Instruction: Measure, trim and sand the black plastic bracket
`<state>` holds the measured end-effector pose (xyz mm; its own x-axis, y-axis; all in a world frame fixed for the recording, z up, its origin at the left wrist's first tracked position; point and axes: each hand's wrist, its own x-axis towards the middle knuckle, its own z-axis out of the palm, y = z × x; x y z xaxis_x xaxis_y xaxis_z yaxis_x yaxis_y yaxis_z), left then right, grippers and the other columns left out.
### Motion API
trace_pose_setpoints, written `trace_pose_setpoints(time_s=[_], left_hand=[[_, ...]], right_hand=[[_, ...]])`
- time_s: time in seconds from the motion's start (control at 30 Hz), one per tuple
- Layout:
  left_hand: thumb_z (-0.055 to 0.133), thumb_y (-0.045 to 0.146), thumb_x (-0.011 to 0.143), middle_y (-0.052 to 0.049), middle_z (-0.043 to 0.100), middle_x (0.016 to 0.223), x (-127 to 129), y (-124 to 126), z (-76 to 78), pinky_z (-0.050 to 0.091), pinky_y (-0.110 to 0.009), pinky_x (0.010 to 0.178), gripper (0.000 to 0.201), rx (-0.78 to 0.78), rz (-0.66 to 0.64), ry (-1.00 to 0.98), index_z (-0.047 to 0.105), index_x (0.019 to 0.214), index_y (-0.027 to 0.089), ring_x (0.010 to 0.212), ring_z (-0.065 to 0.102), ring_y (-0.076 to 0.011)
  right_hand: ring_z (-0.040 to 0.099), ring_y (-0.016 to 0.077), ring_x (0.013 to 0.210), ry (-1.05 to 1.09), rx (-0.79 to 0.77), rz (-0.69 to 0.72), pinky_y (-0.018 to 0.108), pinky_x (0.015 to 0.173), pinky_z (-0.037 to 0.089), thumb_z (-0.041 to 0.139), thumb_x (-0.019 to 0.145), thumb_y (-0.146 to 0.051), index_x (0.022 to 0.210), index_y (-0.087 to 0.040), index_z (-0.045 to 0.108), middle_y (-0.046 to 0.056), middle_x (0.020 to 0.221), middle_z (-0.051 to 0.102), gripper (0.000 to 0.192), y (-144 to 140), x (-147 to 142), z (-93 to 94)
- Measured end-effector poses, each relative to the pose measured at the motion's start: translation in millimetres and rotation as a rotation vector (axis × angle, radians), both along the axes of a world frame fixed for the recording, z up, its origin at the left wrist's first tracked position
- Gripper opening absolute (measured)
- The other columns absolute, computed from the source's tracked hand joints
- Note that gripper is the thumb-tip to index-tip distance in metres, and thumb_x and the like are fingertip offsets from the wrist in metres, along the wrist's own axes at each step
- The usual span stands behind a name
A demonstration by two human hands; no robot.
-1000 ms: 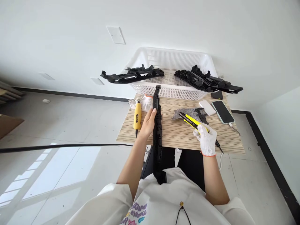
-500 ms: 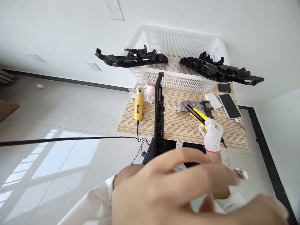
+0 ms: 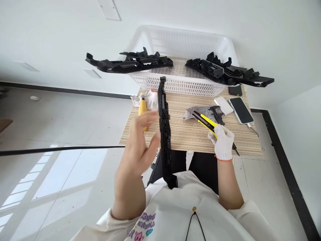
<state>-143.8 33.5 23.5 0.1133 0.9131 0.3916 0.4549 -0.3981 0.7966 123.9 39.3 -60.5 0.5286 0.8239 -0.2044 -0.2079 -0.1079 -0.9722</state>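
A long black plastic part [image 3: 164, 130] lies lengthwise across the small wooden table [image 3: 190, 137], its near end resting against my body. My left hand [image 3: 137, 147] is bare and blurred, raised in the air just left of the part with fingers apart, holding nothing. My right hand [image 3: 222, 144] wears a white knit glove and grips a yellow and black utility knife [image 3: 204, 121] whose blade end points up-left over a grey glove [image 3: 198, 112] lying on the table.
A white plastic basket [image 3: 183, 60] stands at the table's far edge with black plastic parts [image 3: 130, 62] overhanging both sides. A yellow rotary tool [image 3: 142, 110], a white glove, a black caliper [image 3: 216, 114], a white box and a phone [image 3: 241, 110] lie on the table. A black cable crosses the floor at left.
My left hand left the black part, swept up close to the camera, and now comes back down beside the part. The right hand has kept the knife roughly in place.
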Motion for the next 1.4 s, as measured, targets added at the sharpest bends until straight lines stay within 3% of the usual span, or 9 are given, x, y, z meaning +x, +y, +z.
trace_pose_setpoints(time_s=[0.1, 0.17, 0.27, 0.43, 0.67, 0.87, 1.07, 1.23, 1.4], left_hand=[[0.069, 0.045, 0.087, -0.014, 0.042, 0.154, -6.6, 33.2, -31.4, 0.045, -0.056, 0.111, 0.076, -0.156, 0.117, 0.026, 0.035, 0.153, 0.027, 0.140, 0.045, -0.0340], [0.076, 0.049, 0.081, -0.014, 0.053, 0.145, -10.9, 41.2, -47.0, 0.052, -0.050, 0.103, 0.088, -0.409, 0.084, -0.015, 0.034, 0.155, 0.027, 0.126, 0.058, -0.0324], [0.077, 0.054, 0.080, -0.010, 0.074, 0.110, -11.3, 39.2, -61.7, 0.057, -0.041, 0.089, 0.070, -0.647, -0.013, -0.092, 0.057, 0.139, 0.022, 0.098, 0.070, -0.0278], [0.078, 0.057, 0.077, -0.007, 0.078, 0.094, -7.5, 33.5, -77.5, 0.057, -0.036, 0.086, 0.047, -0.680, -0.102, -0.315, 0.074, 0.102, 0.018, 0.093, 0.072, -0.0259], [0.083, 0.047, 0.076, -0.008, 0.078, 0.105, -10.8, 43.4, -81.3, 0.056, -0.037, 0.094, 0.061, -0.791, -0.307, -0.458, 0.066, 0.126, 0.018, 0.102, 0.071, -0.0252], [0.063, 0.059, 0.090, -0.006, 0.078, 0.099, 11.2, 55.6, -86.3, 0.056, -0.034, 0.090, 0.048, -0.681, -0.268, -0.546, 0.078, 0.104, 0.017, 0.097, 0.071, -0.0256], [0.060, 0.061, 0.091, -0.008, 0.077, 0.104, 14.2, 49.5, -94.1, 0.055, -0.037, 0.091, 0.051, -0.781, -0.406, -0.676, 0.075, 0.116, 0.019, 0.105, 0.071, -0.0275], [0.055, 0.081, 0.081, -0.016, 0.076, 0.111, 10.7, 50.1, -98.9, 0.054, -0.042, 0.094, 0.077, -0.896, -0.480, -0.771, 0.075, 0.117, 0.016, 0.111, 0.069, -0.0323], [0.054, 0.085, 0.078, -0.017, 0.075, 0.116, 10.3, 51.8, -102.3, 0.051, -0.044, 0.097, 0.082, -0.919, -0.433, -0.789, 0.076, 0.116, 0.017, 0.116, 0.067, -0.0335]], right_hand=[[0.053, 0.0089, 0.043, -0.001, 0.023, 0.000, 0.018, 0.041, 0.044, 0.075, 0.070, -0.041, 0.079, -0.020, 0.066, -0.005, 0.052, 0.053, 0.025, -0.3, 0.6, -1.6], [0.051, 0.0086, 0.042, 0.004, 0.041, 0.010, 0.018, 0.039, 0.040, 0.074, 0.071, -0.039, 0.076, -0.020, 0.065, -0.006, 0.050, 0.051, 0.021, -0.2, 0.5, -2.1], [0.050, 0.0084, 0.044, 0.023, 0.060, 0.013, 0.019, 0.041, 0.042, 0.073, 0.071, -0.036, 0.072, -0.020, 0.064, -0.005, 0.052, 0.051, 0.018, -0.4, 0.2, -1.0], [0.047, 0.0079, 0.043, 0.036, 0.016, 0.140, 0.021, 0.041, 0.044, 0.072, 0.069, -0.032, 0.065, -0.019, 0.063, -0.005, 0.052, 0.048, 0.016, -5.2, 1.6, 2.4], [0.046, 0.0085, 0.042, 0.052, -0.065, 0.246, 0.023, 0.041, 0.044, 0.074, 0.064, -0.029, 0.070, -0.019, 0.068, -0.005, 0.051, 0.048, 0.013, -9.1, 5.1, 2.2], [0.046, 0.0084, 0.042, 0.030, -0.083, 0.312, 0.023, 0.041, 0.043, 0.073, 0.065, -0.028, 0.072, -0.017, 0.071, -0.004, 0.050, 0.049, 0.013, -9.6, 3.6, 3.5], [0.045, 0.0088, 0.042, -0.004, -0.134, 0.456, 0.022, 0.040, 0.037, 0.073, 0.066, -0.026, 0.073, -0.015, 0.071, -0.004, 0.049, 0.051, 0.013, -12.8, -1.0, 4.4], [0.046, 0.0086, 0.045, 0.003, -0.028, 0.299, 0.023, 0.044, 0.040, 0.075, 0.071, -0.030, 0.081, -0.016, 0.073, -0.005, 0.050, 0.050, 0.017, -11.4, -10.4, 1.5], [0.046, 0.0090, 0.046, -0.031, -0.049, 0.361, 0.023, 0.044, 0.039, 0.076, 0.072, -0.030, 0.088, -0.014, 0.076, -0.004, 0.051, 0.052, 0.023, -13.1, -7.4, 0.2]])
